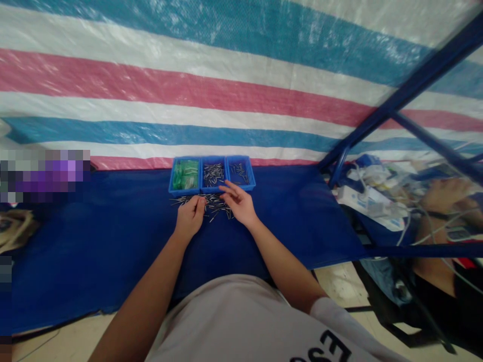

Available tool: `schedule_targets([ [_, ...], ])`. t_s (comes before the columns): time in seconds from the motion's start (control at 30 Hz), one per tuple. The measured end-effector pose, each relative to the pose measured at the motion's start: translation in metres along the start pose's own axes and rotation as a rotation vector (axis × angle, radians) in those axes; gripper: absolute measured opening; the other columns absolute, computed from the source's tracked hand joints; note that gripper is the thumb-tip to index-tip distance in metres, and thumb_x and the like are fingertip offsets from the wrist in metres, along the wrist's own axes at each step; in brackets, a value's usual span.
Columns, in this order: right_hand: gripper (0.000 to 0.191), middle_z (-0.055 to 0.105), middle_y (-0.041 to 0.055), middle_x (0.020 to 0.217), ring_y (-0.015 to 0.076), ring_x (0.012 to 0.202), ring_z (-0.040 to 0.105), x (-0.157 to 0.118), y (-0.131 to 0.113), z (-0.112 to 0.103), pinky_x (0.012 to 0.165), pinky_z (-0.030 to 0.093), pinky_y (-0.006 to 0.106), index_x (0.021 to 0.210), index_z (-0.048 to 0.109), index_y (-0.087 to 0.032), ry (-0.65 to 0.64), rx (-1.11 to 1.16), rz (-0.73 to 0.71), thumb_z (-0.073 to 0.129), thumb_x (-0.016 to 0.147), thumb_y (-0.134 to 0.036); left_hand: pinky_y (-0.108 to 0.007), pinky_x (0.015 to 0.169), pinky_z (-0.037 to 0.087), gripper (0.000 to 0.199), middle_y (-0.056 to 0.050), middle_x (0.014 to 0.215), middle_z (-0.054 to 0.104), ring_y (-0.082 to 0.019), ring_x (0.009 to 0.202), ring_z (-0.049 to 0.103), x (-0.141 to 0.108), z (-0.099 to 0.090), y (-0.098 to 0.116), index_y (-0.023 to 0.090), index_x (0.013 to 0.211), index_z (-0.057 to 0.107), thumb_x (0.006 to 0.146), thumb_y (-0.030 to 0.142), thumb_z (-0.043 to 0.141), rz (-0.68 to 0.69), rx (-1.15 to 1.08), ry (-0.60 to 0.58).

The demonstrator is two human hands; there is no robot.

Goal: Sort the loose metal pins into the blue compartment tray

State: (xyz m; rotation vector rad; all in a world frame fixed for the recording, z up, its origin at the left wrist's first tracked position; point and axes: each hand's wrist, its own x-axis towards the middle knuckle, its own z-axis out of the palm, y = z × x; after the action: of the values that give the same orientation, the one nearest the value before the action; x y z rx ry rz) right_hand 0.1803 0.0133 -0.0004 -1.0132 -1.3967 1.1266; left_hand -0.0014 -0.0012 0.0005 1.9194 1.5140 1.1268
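Note:
A heap of thin metal pins or screws lies on the blue table, just in front of three joined blue bins. My left hand is closed in a pinch at the heap's left side; whatever its fingertips hold is too small to name. Over the heap's right side, my right hand has its fingers spread, near the front rim of the bins. Green plastic packets fill the left bin. Many metal pieces lie in the middle bin, and fewer in the right bin.
The blue table runs left and right beneath the bins. A striped tarp hangs behind it. On the right stands a blue metal frame, with boxes, cables and another person's hand beyond. A brown bag sits far left.

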Motion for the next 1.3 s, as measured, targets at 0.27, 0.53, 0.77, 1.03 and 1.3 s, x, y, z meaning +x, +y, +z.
schedule_targets([
  [0.27, 0.017, 0.066, 0.003, 0.093, 0.0099, 0.088, 0.055, -0.004, -0.002, -0.006, 0.089, 0.041, 0.025, 0.095, 0.069, -0.017, -0.207, -0.645, -0.221, 0.058, 0.084, -0.023, -0.021, 0.057, 0.041, 0.029, 0.001, 0.062, 0.06, -0.01, 0.054, 0.054, 0.0, 0.0, 0.0, 0.019, 0.083, 0.062, 0.093, 0.034, 0.041, 0.006, 0.002, 0.005],
  [0.53, 0.025, 0.065, 0.0003, 0.095, 0.0106, 0.098, 0.05, -0.01, -0.009, -0.003, 0.096, 0.03, 0.028, 0.104, 0.068, -0.024, -0.419, -0.691, -0.249, 0.064, 0.079, -0.024, -0.022, 0.057, 0.042, 0.029, 0.0, 0.064, 0.062, -0.011, 0.055, 0.055, 0.001, 0.001, -0.001, 0.019, 0.084, 0.064, 0.093, 0.035, 0.041, 0.033, 0.041, 0.023],
  [0.77, 0.018, 0.064, 0.0016, 0.096, 0.0132, 0.106, 0.045, -0.016, -0.01, 0.007, 0.096, 0.029, 0.029, 0.099, 0.07, -0.025, -0.522, -0.753, -0.283, 0.06, 0.084, -0.021, -0.022, 0.055, 0.041, 0.029, 0.001, 0.061, 0.061, -0.011, 0.052, 0.054, 0.001, 0.002, -0.003, 0.019, 0.082, 0.063, 0.093, 0.035, 0.041, 0.026, 0.047, 0.025],
  [1.03, 0.023, 0.059, 0.0058, 0.102, 0.0068, 0.092, 0.054, -0.014, -0.011, 0.01, 0.084, 0.045, 0.02, 0.107, 0.058, -0.016, -0.197, -0.364, -0.227, 0.044, 0.092, -0.025, -0.021, 0.06, 0.043, 0.029, 0.0, 0.067, 0.064, -0.011, 0.058, 0.057, 0.001, 0.001, -0.002, 0.018, 0.084, 0.063, 0.092, 0.035, 0.041, 0.038, 0.046, 0.019],
  [1.3, 0.043, 0.055, 0.004, 0.097, 0.0034, 0.076, 0.059, -0.003, 0.007, 0.011, 0.072, 0.051, 0.016, 0.114, 0.041, -0.017, 0.042, 0.078, -0.01, 0.053, 0.084, -0.046, -0.021, 0.054, 0.041, 0.024, 0.003, 0.06, 0.056, -0.009, 0.051, 0.05, -0.001, 0.005, -0.001, 0.019, 0.093, 0.064, 0.087, 0.039, 0.052, 0.093, -0.004, -0.058],
])
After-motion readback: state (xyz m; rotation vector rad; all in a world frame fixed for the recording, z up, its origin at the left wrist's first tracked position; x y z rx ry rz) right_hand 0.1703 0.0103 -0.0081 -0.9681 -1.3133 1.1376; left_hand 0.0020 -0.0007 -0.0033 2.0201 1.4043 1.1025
